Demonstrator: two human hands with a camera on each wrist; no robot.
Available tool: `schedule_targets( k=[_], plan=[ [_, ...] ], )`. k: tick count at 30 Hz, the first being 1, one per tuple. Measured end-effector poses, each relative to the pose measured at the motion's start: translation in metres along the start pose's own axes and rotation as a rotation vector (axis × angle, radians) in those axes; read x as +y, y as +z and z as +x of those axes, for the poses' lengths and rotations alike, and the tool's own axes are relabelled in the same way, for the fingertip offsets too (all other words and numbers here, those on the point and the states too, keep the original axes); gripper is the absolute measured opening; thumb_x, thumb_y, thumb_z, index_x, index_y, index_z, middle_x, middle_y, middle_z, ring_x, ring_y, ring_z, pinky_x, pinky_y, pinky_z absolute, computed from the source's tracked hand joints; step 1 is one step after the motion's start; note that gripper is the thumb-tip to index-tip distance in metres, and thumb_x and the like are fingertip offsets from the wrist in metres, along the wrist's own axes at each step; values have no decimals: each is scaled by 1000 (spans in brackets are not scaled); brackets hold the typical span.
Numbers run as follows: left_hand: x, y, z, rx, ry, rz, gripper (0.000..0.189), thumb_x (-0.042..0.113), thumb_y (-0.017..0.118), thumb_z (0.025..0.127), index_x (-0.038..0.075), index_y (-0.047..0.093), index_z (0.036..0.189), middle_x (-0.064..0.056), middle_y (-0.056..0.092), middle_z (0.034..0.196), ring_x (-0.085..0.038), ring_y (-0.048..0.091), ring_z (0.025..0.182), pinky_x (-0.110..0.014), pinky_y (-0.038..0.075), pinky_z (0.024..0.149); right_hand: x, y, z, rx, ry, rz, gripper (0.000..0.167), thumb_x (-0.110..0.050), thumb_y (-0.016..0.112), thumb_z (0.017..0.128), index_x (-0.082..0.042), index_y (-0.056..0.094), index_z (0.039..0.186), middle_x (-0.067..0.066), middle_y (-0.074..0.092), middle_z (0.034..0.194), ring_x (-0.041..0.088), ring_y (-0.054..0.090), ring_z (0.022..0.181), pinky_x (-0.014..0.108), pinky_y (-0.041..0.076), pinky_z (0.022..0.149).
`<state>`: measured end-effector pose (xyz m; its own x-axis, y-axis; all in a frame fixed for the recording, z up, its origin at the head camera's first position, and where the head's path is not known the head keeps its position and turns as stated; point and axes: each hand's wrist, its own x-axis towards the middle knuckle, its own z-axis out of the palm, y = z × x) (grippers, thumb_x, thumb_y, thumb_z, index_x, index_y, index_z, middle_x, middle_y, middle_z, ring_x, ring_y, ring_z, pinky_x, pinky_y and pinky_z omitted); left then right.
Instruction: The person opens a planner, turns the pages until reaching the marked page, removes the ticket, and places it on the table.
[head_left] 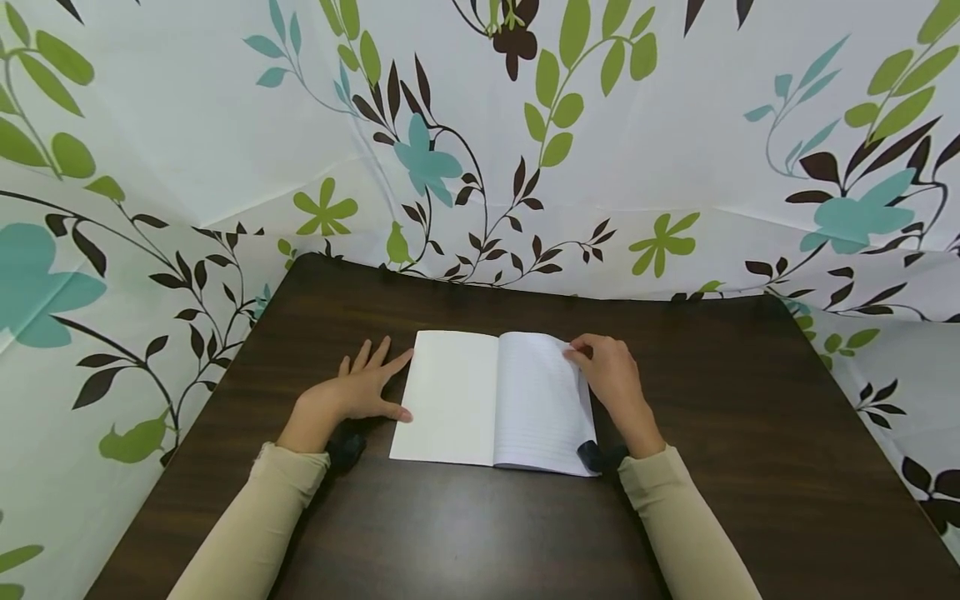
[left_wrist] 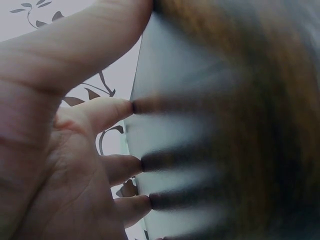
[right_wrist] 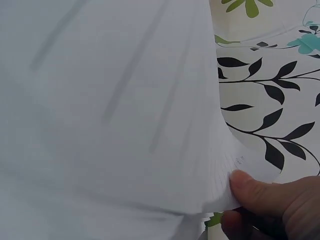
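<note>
An open notebook [head_left: 457,400] lies on the dark table, its left page plain and its right page [head_left: 536,400] lined. My left hand [head_left: 356,392] rests at the notebook's left edge, fingers spread, with the thumb tip on the margin. In the left wrist view, the fingertips [left_wrist: 127,167] meet the dark, shiny tabletop. My right hand [head_left: 611,375] pinches the top right corner of the lined page between thumb and finger. The right wrist view shows that corner bent up beside the thumb [right_wrist: 255,192], with the white sheet [right_wrist: 110,125] filling much of the view.
The dark wooden table [head_left: 450,533] extends around the notebook on all sides. Behind and beside it hangs a white cloth [head_left: 645,183] printed with leaves, flowers and birds. Dark wrist-worn devices [head_left: 347,450] sit close to the notebook's lower corners.
</note>
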<state>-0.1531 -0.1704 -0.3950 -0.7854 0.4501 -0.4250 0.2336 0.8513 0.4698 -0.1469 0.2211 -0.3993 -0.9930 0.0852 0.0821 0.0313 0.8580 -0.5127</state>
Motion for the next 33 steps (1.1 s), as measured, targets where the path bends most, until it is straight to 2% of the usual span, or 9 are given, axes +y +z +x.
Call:
schedule_targets(
  k=[6, 9, 13, 19, 25, 28, 33],
  plan=[
    [1, -2, 0, 6, 10, -8, 113, 53, 80, 87, 15, 13, 169, -31, -7, 172, -58, -11, 157, -80, -2, 119, 1, -2, 0, 62, -10, -2, 20, -24, 79, 95, -5, 76, 102, 11, 75, 87, 21, 60, 69, 31, 45, 61],
    [1, -2, -1, 7, 14, -5, 113, 53, 80, 87, 15, 13, 169, -32, -6, 172, -58, -11, 156, -80, -2, 119, 4, -4, 0, 50, -6, 11, 23, -27, 78, 96, -5, 73, 99, 11, 71, 85, 21, 57, 68, 29, 43, 60],
    [2, -3, -2, 7, 14, -6, 113, 53, 80, 87, 15, 13, 169, -32, -6, 172, -58, -11, 157, -80, -3, 119, 8, -10, 2, -34, 6, 57, 28, -30, 74, 99, -2, 72, 102, 14, 66, 92, 24, 57, 77, 30, 45, 63],
    [2, -4, -3, 4, 15, -13, 112, 53, 80, 88, 14, 13, 169, -31, -6, 172, -58, -12, 157, -80, -3, 119, 11, -19, 4, -209, 36, 133, 41, -41, 64, 103, -1, 73, 108, 13, 65, 100, 25, 56, 88, 31, 45, 70],
    [0, -3, -5, 4, 23, -35, 113, 56, 80, 86, 15, 15, 169, -31, -6, 172, -58, -12, 157, -79, -5, 119, 13, -25, 4, -391, 13, 233, 42, -41, 63, 104, -2, 74, 110, 14, 67, 114, 24, 55, 97, 32, 44, 77],
    [-1, -3, -5, 3, 25, -37, 114, 56, 80, 86, 15, 15, 169, -32, -6, 172, -58, -12, 157, -79, -5, 119, 12, -27, 3, -448, 14, 282, 38, -37, 65, 103, -1, 74, 109, 13, 65, 111, 23, 52, 96, 32, 43, 77],
    [-1, -1, -4, 0, 22, -21, 112, 54, 79, 87, 14, 14, 169, -32, -6, 172, -58, -12, 157, -80, -5, 119, 12, -30, 1, -472, 13, 321, 34, -34, 65, 103, -1, 72, 101, 11, 61, 97, 23, 52, 91, 32, 42, 73]
  ],
)
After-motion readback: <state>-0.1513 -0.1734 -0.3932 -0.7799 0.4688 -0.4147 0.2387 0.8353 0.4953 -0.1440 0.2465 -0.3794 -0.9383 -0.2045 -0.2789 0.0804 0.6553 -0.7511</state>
